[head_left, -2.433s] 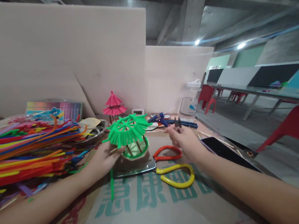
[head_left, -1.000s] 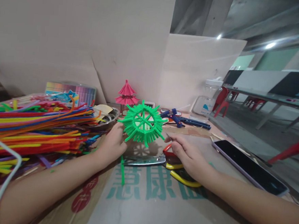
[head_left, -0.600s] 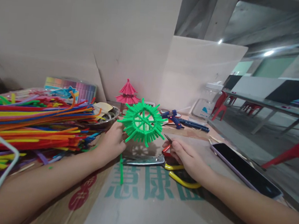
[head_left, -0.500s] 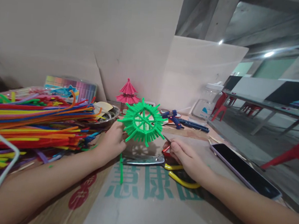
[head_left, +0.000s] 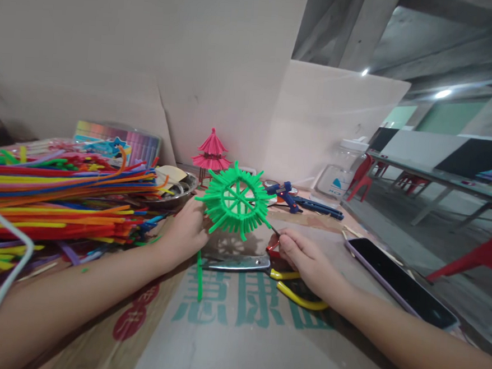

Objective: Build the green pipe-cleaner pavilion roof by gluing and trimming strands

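Note:
My left hand (head_left: pixel 187 230) is closed on the left edge of a green pipe-cleaner ring (head_left: pixel 243 221), which has inner spokes and many short strands pointing outward. My right hand (head_left: pixel 304 253) grips a small red-handled tool (head_left: pixel 272 246) whose thin dark tip meets or nearly touches a strand at the ring's lower right. The fingers hide most of this tool, so its kind is unclear. Beneath lie scissors (head_left: pixel 240 263) with yellow handles, partly under my right hand. A loose green pipe cleaner (head_left: pixel 199 277) lies near their blade tip.
Bundles of coloured pipe cleaners (head_left: pixel 52 185) and a marker case (head_left: pixel 141 146) fill the left. A pink pagoda-like model (head_left: pixel 212 151), a blue glue gun (head_left: pixel 285 195) and a clear bottle (head_left: pixel 337 174) stand behind. A phone (head_left: pixel 399 282) lies right; a white cable (head_left: pixel 16 272) crosses my left forearm.
The tool in my right hand has tilted slightly, its dark tip now at the end of a green strand. The ring and my left hand have barely moved.

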A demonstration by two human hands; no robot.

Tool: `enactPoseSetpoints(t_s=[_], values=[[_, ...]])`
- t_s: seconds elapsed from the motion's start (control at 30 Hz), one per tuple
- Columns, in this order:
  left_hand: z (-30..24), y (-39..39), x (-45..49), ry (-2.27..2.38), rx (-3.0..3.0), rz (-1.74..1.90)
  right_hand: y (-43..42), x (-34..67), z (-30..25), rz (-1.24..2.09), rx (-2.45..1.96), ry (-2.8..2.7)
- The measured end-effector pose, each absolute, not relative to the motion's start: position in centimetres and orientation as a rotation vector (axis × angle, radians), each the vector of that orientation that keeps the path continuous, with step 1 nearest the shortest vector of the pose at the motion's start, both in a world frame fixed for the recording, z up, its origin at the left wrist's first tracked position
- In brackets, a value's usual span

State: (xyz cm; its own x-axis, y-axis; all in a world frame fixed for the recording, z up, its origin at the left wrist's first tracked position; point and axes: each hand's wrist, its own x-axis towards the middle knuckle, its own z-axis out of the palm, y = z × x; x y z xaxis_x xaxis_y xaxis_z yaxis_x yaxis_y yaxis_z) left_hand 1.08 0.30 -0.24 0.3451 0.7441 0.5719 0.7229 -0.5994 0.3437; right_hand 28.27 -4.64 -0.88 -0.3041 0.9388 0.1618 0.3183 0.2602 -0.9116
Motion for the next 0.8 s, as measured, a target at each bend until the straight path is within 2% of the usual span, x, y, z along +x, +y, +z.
enactPoseSetpoints(t_s=[0.8], values=[[-0.1, 0.1, 1.1, 1.414, 2.562, 1.057, -5.1, 27.7, 0.2, 1.081, -1.191, -1.661]])
